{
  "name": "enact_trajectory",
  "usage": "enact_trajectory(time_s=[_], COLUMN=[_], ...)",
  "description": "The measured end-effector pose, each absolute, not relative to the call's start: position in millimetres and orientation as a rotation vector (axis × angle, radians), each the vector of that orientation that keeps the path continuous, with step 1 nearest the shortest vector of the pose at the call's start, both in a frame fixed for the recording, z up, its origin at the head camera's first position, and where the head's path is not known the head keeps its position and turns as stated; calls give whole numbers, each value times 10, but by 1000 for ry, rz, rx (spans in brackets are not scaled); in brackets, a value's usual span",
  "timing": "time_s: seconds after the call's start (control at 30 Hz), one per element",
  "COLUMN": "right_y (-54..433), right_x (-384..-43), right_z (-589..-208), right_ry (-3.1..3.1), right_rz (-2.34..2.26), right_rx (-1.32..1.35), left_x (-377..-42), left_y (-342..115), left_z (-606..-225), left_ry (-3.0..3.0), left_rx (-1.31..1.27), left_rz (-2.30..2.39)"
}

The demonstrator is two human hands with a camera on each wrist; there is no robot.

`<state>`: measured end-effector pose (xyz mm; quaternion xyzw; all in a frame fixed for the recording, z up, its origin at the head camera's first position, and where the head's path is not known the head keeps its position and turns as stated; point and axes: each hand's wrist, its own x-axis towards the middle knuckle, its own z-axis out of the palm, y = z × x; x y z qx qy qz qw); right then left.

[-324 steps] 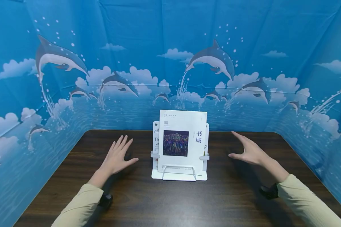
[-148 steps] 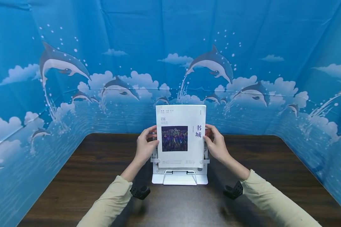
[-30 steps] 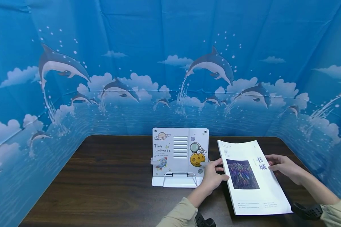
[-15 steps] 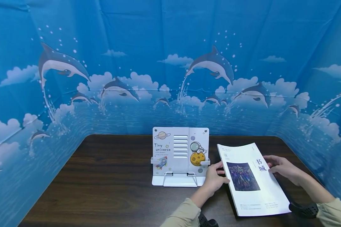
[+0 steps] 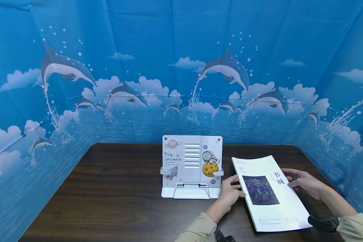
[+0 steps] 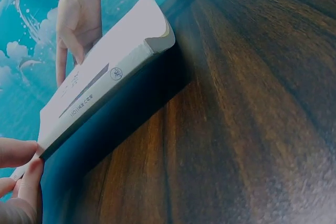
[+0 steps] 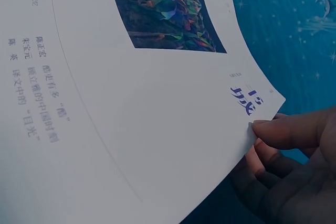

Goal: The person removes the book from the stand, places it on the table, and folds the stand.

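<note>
A white magazine [image 5: 269, 193] with a dark colourful cover picture and blue characters lies tilted just right of the book stand, both my hands on it. My left hand [image 5: 234, 188] pinches its left spine edge; in the left wrist view the fingertips [image 6: 23, 163] clamp the spine of the magazine [image 6: 100, 85], which hangs a little above the wood with a shadow beneath. My right hand [image 5: 291, 179] holds the right edge, and its thumb [image 7: 286, 129] lies on the cover [image 7: 157, 124] with the fingers underneath.
A white book stand [image 5: 191, 161] printed "Tiny universe" stands bare at the middle of the dark wooden table [image 5: 118, 191]. A blue dolphin-print cloth [image 5: 139, 84] walls the table on three sides, close behind the right hand.
The magazine, earlier lifted off the stand by both hands, is now to its right. Over the last second it sank slightly lower and nearer to me, both hands still on it.
</note>
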<state>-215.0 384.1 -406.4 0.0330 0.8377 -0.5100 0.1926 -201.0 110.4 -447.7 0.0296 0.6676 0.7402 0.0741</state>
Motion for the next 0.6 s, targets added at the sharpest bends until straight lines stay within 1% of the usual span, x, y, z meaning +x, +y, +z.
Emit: enact_trajectory(time_s=[0.27, 0.6], right_y=[3909, 3928], right_x=[-2172, -2189], right_z=[-4169, -4276], right_ry=[2263, 2297], right_rz=[-1480, -1442], right_rx=[141, 207], left_x=[-2008, -2014], left_y=[1139, 1146], left_z=[-4519, -4561], left_ry=[1978, 2032], left_rx=[39, 71], left_rz=[2215, 2177])
